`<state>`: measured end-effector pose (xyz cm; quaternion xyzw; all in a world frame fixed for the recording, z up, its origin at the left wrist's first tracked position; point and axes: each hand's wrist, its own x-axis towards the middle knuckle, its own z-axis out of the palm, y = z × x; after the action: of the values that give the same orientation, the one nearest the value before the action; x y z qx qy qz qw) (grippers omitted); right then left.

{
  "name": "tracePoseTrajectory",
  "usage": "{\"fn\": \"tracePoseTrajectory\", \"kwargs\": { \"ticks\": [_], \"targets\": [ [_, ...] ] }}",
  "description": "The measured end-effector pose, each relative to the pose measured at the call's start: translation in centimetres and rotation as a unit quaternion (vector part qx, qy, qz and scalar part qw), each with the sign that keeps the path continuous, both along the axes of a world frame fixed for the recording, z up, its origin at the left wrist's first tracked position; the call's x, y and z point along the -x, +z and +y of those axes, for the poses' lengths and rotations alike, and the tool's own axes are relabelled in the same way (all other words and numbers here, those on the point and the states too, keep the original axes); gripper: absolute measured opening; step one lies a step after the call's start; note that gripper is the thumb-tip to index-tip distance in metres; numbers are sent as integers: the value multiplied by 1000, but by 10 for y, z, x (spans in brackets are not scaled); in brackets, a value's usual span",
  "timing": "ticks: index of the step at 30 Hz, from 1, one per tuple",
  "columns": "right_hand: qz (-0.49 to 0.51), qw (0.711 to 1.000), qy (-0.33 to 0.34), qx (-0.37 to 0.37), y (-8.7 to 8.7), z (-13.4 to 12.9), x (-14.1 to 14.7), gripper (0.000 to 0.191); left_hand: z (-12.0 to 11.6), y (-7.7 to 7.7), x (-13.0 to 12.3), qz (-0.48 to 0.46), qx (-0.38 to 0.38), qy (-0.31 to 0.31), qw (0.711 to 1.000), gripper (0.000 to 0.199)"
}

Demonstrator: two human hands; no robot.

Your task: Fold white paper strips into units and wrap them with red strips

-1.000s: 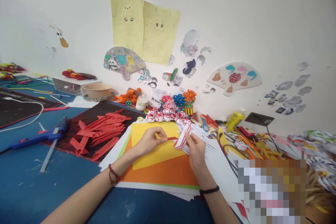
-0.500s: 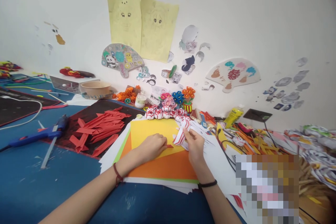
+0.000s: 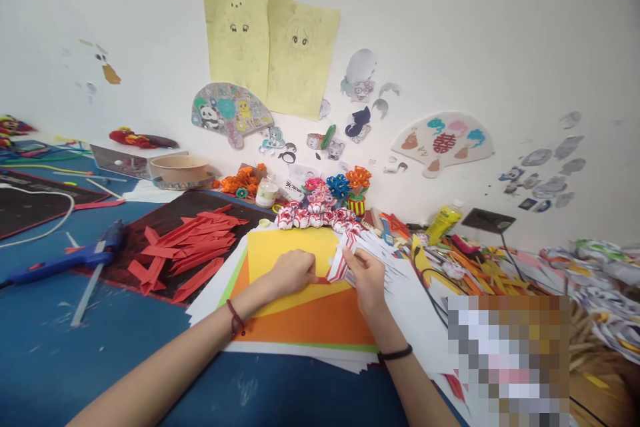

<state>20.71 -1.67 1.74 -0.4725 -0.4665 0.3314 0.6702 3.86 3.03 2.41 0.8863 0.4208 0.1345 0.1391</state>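
My left hand (image 3: pixel 295 271) is closed over the yellow paper (image 3: pixel 295 243), with a small folded red paper piece (image 3: pixel 324 279) showing from under its fingertips. To its right, my right hand (image 3: pixel 369 275) pinches a folded red-and-white striped paper strip (image 3: pixel 341 260). The tip of the red piece lies close to the strip's lower end; whether they touch I cannot tell. Under both hands are stacked sheets, yellow over orange paper (image 3: pixel 310 320) with green and white edges. Just beyond stand rolled red-and-white paper pieces (image 3: pixel 315 217) in a row.
On the left, many folded red paper strips (image 3: pixel 195 247) lie on a dark mat (image 3: pixel 135 227). Beside them is a blue glue gun (image 3: pixel 95 253). Paper flowers (image 3: pixel 340 187), a bowl (image 3: pixel 181 170) and a yellow bottle (image 3: pixel 445 222) stand toward the wall. Loose paper pieces (image 3: pixel 493 267) crowd the right.
My left hand has turned slightly at the wrist, and the red piece is now nearer the striped strip. My right hand has shifted a little left with the strip.
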Motion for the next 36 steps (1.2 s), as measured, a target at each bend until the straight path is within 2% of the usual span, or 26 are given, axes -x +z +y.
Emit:
{"fn": "tracePoseTrajectory", "kwargs": {
  "ticks": [4, 7, 10, 13, 14, 17, 19, 23, 28, 31, 36],
  "targets": [
    [-8, 1000, -5, 1, -1, 1, 0, 30, 0, -4, 5, 7, -26, -7, 1000, 17],
    [-5, 1000, 1, 3, -2, 0, 1, 29, 4, -7, 14, -23, -4, -34, 999, 11],
    [-1, 1000, 3, 15, -3, 0, 0, 30, 10, -9, 22, -56, 20, -63, 996, 19],
    [2, 1000, 2, 15, -3, 1, -2, 31, 11, -11, 24, -48, 15, -83, 995, 4],
    [3, 1000, 1, 14, -3, 1, -2, 32, 11, -11, 24, -41, 4, -85, 996, 5],
    [-6, 1000, -6, 13, -4, 1, -2, 31, 7, -13, 24, -13, -36, -77, 996, 9],
    [-18, 1000, -9, 11, -4, 0, -2, 30, 6, -14, 24, 0, -43, -66, 997, 3],
    [-22, 1000, 7, 7, -4, -1, -1, 28, 9, -15, 25, -1, -29, -40, 999, 16],
    [-13, 1000, 7, -4, -2, -1, -3, 30, 11, -13, 24, 5, -3, -42, 999, 9],
    [10, 1000, 8, -3, -1, -1, -4, 30, 5, -9, 23, -6, 3, -44, 999, 7],
    [13, 1000, 19, 1, 0, -3, 0, 28, -3, 0, 19, -72, 10, 10, 997, 7]
  ]
}}
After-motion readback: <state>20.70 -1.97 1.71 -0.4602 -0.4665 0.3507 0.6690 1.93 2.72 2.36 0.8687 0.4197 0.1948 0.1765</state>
